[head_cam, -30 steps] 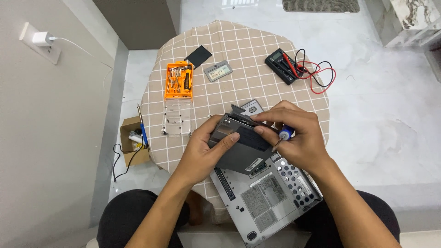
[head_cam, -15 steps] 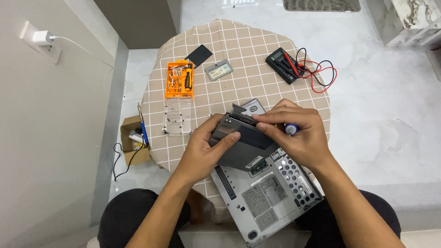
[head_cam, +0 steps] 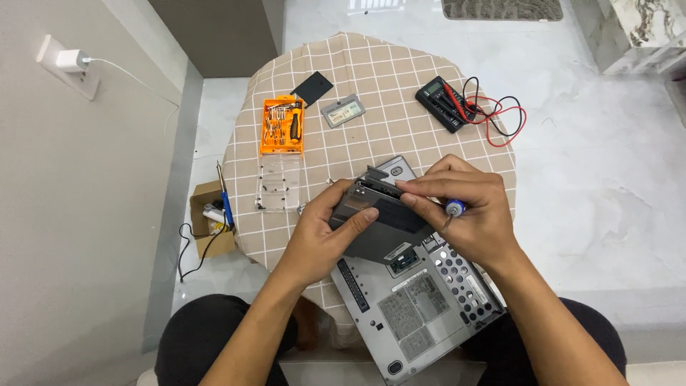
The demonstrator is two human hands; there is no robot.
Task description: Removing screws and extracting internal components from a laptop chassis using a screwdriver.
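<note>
A silver laptop (head_cam: 421, 307) lies upside down on the round table, its near end reaching toward my lap. Above it I hold a flat dark grey drive unit (head_cam: 382, 221). My left hand (head_cam: 325, 229) grips the unit's left edge, thumb on top. My right hand (head_cam: 464, 207) pinches its far right corner with the fingertips, and a small blue-capped screwdriver (head_cam: 453, 209) is tucked between the fingers of that hand.
On the checked tablecloth (head_cam: 386, 93) lie an orange screwdriver kit (head_cam: 281, 126), its clear lid (head_cam: 277, 184), a black card (head_cam: 312, 88), a small grey module (head_cam: 342, 111) and a multimeter (head_cam: 443, 102) with red and black leads. A cardboard box (head_cam: 209, 225) stands on the floor at left.
Both hands have shifted the drive unit slightly; my right fingers have moved up along its far edge. The laptop has stayed put.
</note>
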